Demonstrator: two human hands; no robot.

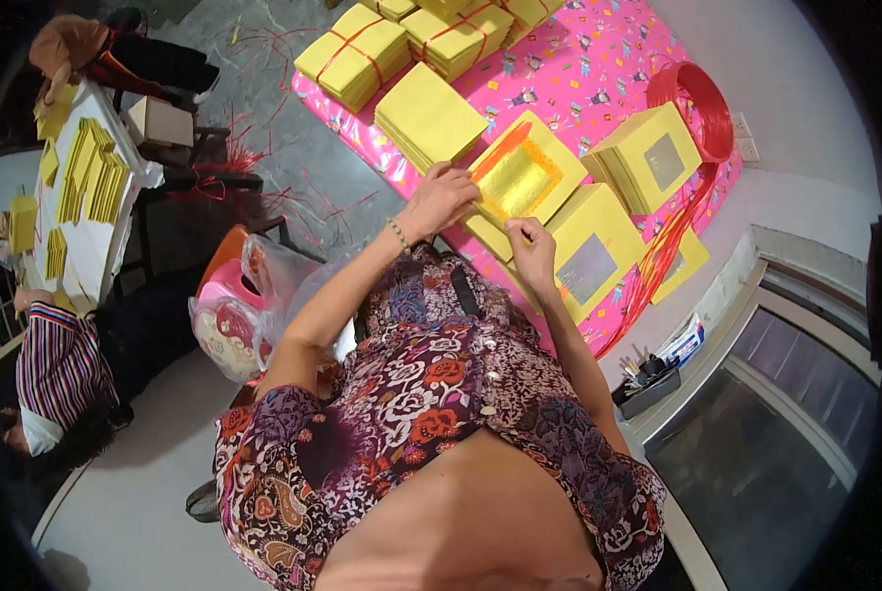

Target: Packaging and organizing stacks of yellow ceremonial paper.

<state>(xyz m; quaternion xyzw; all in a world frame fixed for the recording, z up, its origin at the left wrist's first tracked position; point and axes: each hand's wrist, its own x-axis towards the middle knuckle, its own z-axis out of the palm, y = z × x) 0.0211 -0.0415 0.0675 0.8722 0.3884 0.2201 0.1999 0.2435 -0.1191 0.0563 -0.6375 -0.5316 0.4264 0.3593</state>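
Note:
A stack of yellow joss paper (522, 169) lies in front of me, its top sheet bearing a gold foil square with an orange border. The fingers of my left hand (443, 201) are bent and closed on the stack's left edge. At its near corner, my right hand (532, 254) pinches the paper's edge with curled fingers. Beyond my left hand is a stack of plain yellow paper (431, 115). Near my right hand lies yellow paper with a silver square (598, 246), and farther right stands another such stack (643, 158).
Bundles tied with red string (354, 54) fill the far side of the pink patterned tabletop (613, 64). Red strands (672, 241) and a red coil (717, 113) lie right. Plastic bags (254, 305) sit left. Two people work at a white table (101, 227).

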